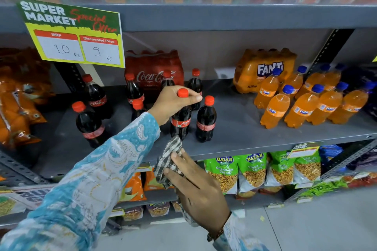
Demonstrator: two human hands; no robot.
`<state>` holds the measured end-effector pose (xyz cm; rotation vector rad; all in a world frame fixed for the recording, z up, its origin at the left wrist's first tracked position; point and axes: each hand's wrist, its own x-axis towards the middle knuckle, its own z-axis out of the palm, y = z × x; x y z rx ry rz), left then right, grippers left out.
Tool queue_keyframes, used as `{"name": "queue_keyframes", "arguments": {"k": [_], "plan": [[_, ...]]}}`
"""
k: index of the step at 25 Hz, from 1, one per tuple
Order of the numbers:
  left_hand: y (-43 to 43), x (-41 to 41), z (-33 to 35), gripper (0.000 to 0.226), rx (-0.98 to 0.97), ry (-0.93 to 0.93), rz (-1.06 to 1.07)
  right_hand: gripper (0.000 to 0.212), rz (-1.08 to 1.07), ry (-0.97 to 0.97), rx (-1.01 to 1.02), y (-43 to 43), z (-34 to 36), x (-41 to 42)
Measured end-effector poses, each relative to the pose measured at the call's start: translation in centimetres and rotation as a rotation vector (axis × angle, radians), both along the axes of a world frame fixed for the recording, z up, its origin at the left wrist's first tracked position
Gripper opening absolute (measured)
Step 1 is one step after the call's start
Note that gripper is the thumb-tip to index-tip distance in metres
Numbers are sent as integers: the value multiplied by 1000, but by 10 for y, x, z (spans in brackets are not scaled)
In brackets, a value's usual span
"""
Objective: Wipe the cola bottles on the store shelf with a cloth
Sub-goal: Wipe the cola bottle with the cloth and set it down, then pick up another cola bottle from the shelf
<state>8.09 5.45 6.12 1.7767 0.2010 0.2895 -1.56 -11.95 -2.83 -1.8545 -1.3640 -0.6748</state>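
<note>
Left hand (173,102) has its grip clamped on a cola bottle (181,117) standing near the shelf (244,128) front; right hand (195,185) pinches the checked cloth (169,159) just below it; the others look unwiped, I'd guess

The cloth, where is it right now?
The checked cloth is in the right hand, low in the middle of the head view, just below the shelf edge and under the cola bottle that the left hand grips.
</note>
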Motion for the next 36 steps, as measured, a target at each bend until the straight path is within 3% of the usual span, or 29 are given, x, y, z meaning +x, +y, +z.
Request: {"name": "queue_keyframes", "arguments": {"k": [5,16,20,22,26,30,33,36], "plan": [[0,1,-14,12,-7,19,-15,34,26,8,86,4,2,0],[11,-7,-29,13,-42,-7,104,25,45,-24,139,12,6,5],[11,-11,-27,38,-24,-12,60,26,48,-23,141,14,9,6],[11,-13,-26,47,19,-24,64,27,50,-23,149,14,11,6],[13,-14,-20,36,55,-79,80,25,55,-32,156,17,14,5],[11,-27,4,62,257,-120,-21,28,81,-44,159,20,18,1],[30,-59,20,64,540,-330,139,24,101,-49,193,23,26,-4],[67,-79,9,61,451,-310,319,21,135,-54,198,34,32,-14]]}}
